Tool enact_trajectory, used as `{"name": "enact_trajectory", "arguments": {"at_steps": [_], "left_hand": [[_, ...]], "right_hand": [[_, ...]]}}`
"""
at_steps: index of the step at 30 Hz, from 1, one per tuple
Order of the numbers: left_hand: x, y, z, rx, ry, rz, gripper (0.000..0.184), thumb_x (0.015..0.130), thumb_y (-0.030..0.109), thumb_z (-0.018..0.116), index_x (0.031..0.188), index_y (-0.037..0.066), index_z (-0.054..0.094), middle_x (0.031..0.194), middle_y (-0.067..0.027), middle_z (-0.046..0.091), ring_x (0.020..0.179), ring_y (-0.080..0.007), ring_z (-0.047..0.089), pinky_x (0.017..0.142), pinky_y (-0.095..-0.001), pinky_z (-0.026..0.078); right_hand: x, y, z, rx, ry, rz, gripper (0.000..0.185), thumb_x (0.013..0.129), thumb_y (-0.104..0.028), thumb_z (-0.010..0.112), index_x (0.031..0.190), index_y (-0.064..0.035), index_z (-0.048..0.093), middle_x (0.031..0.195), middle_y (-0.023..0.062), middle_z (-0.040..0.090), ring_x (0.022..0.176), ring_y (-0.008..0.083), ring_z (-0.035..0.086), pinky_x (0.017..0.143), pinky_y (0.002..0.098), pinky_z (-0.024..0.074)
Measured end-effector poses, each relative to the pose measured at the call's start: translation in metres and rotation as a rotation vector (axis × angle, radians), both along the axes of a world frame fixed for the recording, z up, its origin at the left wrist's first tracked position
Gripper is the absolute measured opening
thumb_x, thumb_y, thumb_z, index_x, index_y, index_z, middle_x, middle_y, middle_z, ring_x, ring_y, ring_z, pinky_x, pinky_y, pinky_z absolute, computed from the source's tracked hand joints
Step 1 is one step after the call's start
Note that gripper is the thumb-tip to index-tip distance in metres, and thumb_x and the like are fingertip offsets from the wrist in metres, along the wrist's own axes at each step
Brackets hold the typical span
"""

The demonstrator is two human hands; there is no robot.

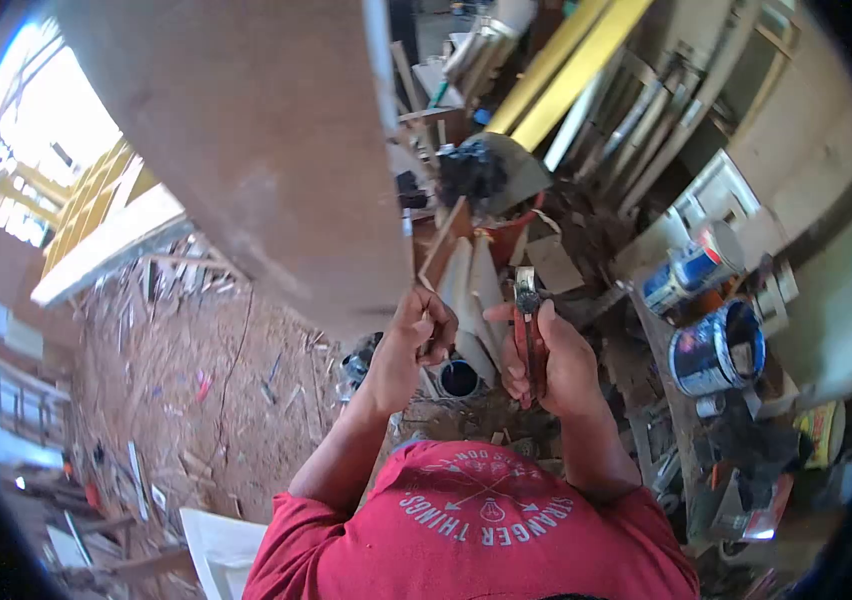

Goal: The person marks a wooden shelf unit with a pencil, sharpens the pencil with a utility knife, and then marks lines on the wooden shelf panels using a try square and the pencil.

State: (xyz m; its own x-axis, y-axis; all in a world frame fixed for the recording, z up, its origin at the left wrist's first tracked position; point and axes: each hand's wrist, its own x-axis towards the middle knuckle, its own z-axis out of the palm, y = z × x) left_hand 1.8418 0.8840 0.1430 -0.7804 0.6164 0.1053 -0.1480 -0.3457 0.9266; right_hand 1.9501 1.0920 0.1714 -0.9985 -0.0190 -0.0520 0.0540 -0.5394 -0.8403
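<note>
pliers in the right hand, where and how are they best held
Probably by both handles, coming from the right: the pliers point their metal head away from the wearer's body, and the long handles run back toward it, so the right hand can wrap them and leave the head free.

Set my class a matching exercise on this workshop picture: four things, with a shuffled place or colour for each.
Things:
1. plier-like tool
2. T-shirt
3. two long strips at the top
4. large flat panel

Places and colours:
A. brown
B. red with white print
C. gripped in the right hand
D. bright yellow

Pairs: 1-C, 2-B, 3-D, 4-A
</note>
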Motion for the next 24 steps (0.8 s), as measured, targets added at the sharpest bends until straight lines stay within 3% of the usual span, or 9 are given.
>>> {"name": "enact_trajectory", "arguments": {"at_steps": [2,5,6,8,9,11,16,19,24], "left_hand": [[-0.007,-0.035,-0.003,0.134,0.033,-0.034,0.032,0.114,0.042,0.054,0.115,0.009,0.055,0.090,-0.0033,0.057,0.073,-0.0062,0.047,0.062,-0.0227,0.035],[-0.002,-0.087,0.013,-0.077,0.035,0.077,0.030,0.118,0.038,0.055,0.109,0.009,0.056,0.089,0.0007,0.056,0.072,-0.0045,0.046,0.062,-0.0229,0.037],[-0.001,-0.100,0.018,-0.079,-0.002,0.143,0.025,0.119,0.029,0.055,0.112,0.006,0.062,0.086,0.0042,0.056,0.071,-0.0036,0.046,0.062,-0.0230,0.037],[0.002,-0.125,0.016,-0.096,0.012,0.226,0.027,0.120,0.028,0.053,0.119,0.004,0.066,0.090,0.0031,0.060,0.073,-0.0030,0.049,0.063,-0.0219,0.038],[0.003,-0.136,0.015,-0.105,0.019,0.262,0.029,0.120,0.028,0.052,0.123,0.003,0.067,0.092,0.0025,0.062,0.074,-0.0027,0.050,0.063,-0.0213,0.039],[0.005,-0.160,0.012,-0.180,0.043,0.291,0.034,0.121,0.025,0.051,0.136,0.000,0.067,0.100,-0.0020,0.068,0.085,-0.0070,0.060,0.074,-0.0257,0.049],[0.019,-0.180,0.029,-0.420,0.254,0.432,0.041,0.119,0.019,0.052,0.149,-0.007,0.059,0.120,-0.0170,0.075,0.108,-0.0225,0.072,0.098,-0.0358,0.055],[0.020,-0.181,0.016,-0.419,0.412,0.417,0.051,0.120,0.021,0.049,0.165,-0.004,0.045,0.124,-0.0054,0.071,0.114,-0.0104,0.060,0.101,-0.0291,0.050],[0.022,-0.166,0.024,-0.442,0.402,0.369,0.055,0.120,0.019,0.048,0.168,-0.005,0.040,0.138,-0.0121,0.070,0.128,-0.0145,0.059,0.113,-0.0310,0.045]], "right_hand": [[-0.020,-0.028,-0.005,0.049,0.035,0.100,0.074,0.117,-0.063,0.039,0.144,0.0020,0.062,0.076,0.0012,0.059,0.057,0.0105,0.053,0.055,0.0274,0.0435],[-0.047,-0.069,0.001,0.342,0.109,0.144,0.060,0.118,-0.052,0.048,0.142,0.0008,0.065,0.083,0.0056,0.066,0.071,0.0137,0.065,0.064,0.0303,0.0499],[-0.055,-0.084,0.002,0.572,0.238,0.088,0.054,0.116,-0.047,0.054,0.141,0.0003,0.065,0.086,0.0079,0.067,0.076,0.0169,0.067,0.068,0.0319,0.0516],[-0.068,-0.112,0.004,1.013,0.520,-0.051,0.044,0.113,-0.036,0.065,0.139,-0.0009,0.066,0.092,0.0124,0.071,0.087,0.0232,0.073,0.075,0.0351,0.0552],[-0.073,-0.124,0.005,1.024,0.546,-0.048,0.042,0.109,-0.032,0.070,0.136,-0.0014,0.067,0.094,0.0142,0.071,0.089,0.0263,0.074,0.078,0.0372,0.0560],[-0.081,-0.144,0.009,1.044,0.592,-0.049,0.039,0.101,-0.025,0.080,0.132,-0.0023,0.070,0.098,0.0177,0.072,0.095,0.0324,0.075,0.083,0.0412,0.0577],[-0.095,-0.170,0.010,1.172,0.740,-0.068,0.038,0.095,-0.028,0.085,0.122,-0.0031,0.073,0.097,0.0174,0.073,0.091,0.0353,0.074,0.079,0.0442,0.0577],[-0.098,-0.172,0.005,1.188,0.762,-0.079,0.039,0.094,-0.031,0.087,0.118,-0.0031,0.074,0.094,0.0163,0.073,0.086,0.0363,0.074,0.075,0.0454,0.0574],[-0.103,-0.157,0.005,1.180,0.772,-0.106,0.040,0.093,-0.035,0.087,0.114,-0.0033,0.075,0.089,0.0151,0.073,0.079,0.0367,0.074,0.071,0.0461,0.0572]]}}
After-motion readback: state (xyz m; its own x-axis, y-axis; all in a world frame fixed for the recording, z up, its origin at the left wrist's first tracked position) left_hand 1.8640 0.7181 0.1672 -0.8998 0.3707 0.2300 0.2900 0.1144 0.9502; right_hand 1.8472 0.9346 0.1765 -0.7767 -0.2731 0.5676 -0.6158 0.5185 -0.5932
